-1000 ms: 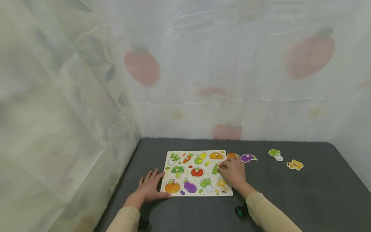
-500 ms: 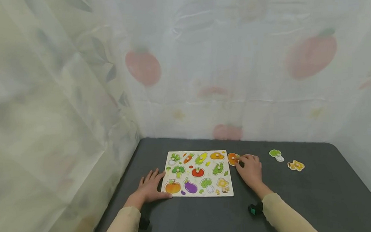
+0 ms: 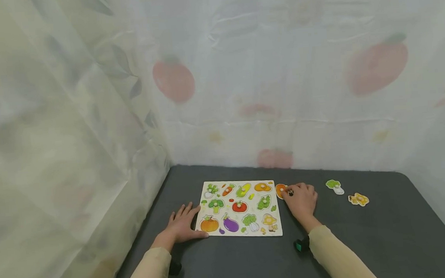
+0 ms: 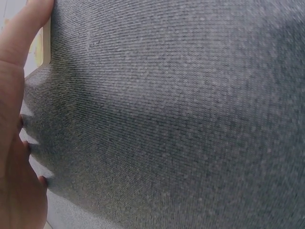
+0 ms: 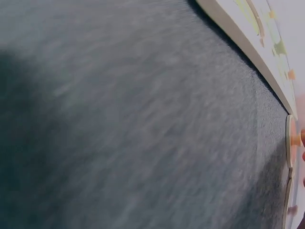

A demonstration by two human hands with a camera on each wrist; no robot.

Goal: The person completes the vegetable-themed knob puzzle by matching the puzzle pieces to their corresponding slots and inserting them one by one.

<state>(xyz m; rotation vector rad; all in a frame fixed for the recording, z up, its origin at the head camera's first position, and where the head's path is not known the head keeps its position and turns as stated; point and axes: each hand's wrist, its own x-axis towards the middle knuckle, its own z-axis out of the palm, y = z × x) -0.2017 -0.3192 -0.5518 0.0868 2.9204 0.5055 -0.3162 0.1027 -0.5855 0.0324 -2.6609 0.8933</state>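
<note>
A white board (image 3: 234,233) with vegetable pictures, a knob puzzle, lies flat on the dark table. At its left edge rests my left hand (image 3: 182,226), fingers spread and thumb along the front left corner. Beyond the right edge of the board, my right hand (image 3: 301,201) pinches the small knob of an orange pumpkin puzzle piece (image 3: 280,190), which lies on the table. Under and behind that hand, an eggplant piece is almost wholly hidden. In the right wrist view, fingertips are at the knob of the pumpkin piece (image 5: 289,143), close to the board (image 5: 252,50).
Farther right on the table (image 3: 399,230) lie a bok choy piece (image 3: 335,187) and a yellow mushroom piece (image 3: 359,199). Pale curtains (image 3: 223,91) with printed fruit hang along the back and left sides.
My right hand has gone from the green piece at the board's right side to the pumpkin piece outside the board. The left hand has stayed at the board's left edge.
</note>
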